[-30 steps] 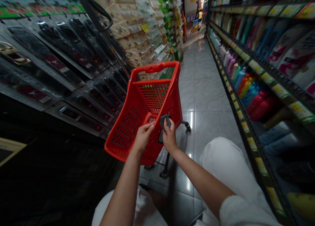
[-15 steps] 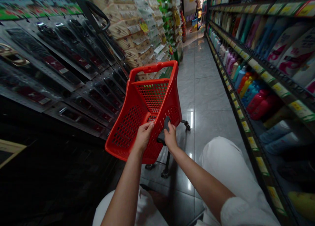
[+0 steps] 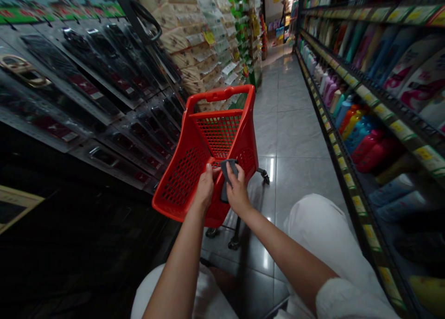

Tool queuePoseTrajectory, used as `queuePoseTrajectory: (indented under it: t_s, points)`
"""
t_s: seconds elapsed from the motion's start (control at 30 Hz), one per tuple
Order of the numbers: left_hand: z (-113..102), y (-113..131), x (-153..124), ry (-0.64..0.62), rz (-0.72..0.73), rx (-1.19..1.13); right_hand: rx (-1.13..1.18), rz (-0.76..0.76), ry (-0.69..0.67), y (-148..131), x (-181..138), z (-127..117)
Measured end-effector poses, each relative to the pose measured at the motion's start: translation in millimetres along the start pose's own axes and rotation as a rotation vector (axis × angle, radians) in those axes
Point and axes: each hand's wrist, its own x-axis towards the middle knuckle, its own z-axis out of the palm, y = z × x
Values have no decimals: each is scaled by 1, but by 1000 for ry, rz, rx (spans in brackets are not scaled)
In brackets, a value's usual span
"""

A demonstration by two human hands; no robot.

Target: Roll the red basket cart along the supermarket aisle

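A red plastic shopping cart [image 3: 189, 180] with perforated walls stands tilted in my view, in front of my knees. My right hand [image 3: 238, 189] is closed around a dark grey cloth [image 3: 229, 169] at the cart's near right wall; part of the cloth hangs down the outer side. My left hand [image 3: 206, 184] is just left of it, over the cart's near rim. Its thumb points up, apart from the fingers, which reach toward the cloth. Whether those fingertips touch the rim or the cloth I cannot tell.
Shelves of colourful bottles [image 3: 361, 133] line the right side. Packaged belts [image 3: 100, 73] hang on the left, beside stacked beige packs [image 3: 187, 45]. A dark handle [image 3: 142, 20] stands upright near them. A grey tiled floor [image 3: 295, 129] runs down the aisle. White-clad knees [image 3: 316, 226] are close below.
My right hand has shifted slightly left and up with the cloth, which now shows more over the rim. My left thumb has lifted away from the fingers, which were pinched together before.
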Motion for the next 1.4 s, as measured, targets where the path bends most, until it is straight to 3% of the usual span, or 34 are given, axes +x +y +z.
queuePoseTrajectory:
  t_s: [0.17, 0.33, 0.47, 0.67, 0.83, 1.0, 1.13, 1.27, 1.4]
  points:
    - [0, -3, 4, 66, -10, 19, -48, -145, -25, 4, -16, -3]
    - [1, -2, 3, -9, -39, -57, -57, -56, 53, 14, 17, -16]
    - [1, -5, 5, 7, -21, -60, -91, -61, -28, 9, 30, -16]
    - [0, -10, 11, 112, -11, -34, -111, -126, -86, -1, -10, -9]
    - [1, -11, 11, 80, -56, -76, -26, -249, -99, 25, -38, -10]
    - [3, -8, 10, 16, -67, -105, -10, -5, 58, 43, -13, -8]
    - [3, -7, 10, 4, -66, -101, -37, 58, 32, 37, 1, 3]
    - [4, -9, 13, 30, -50, -95, -107, -25, -46, 43, -33, 12]
    - [5, -10, 13, 33, -61, -105, -101, -74, -127, 77, -67, 9]
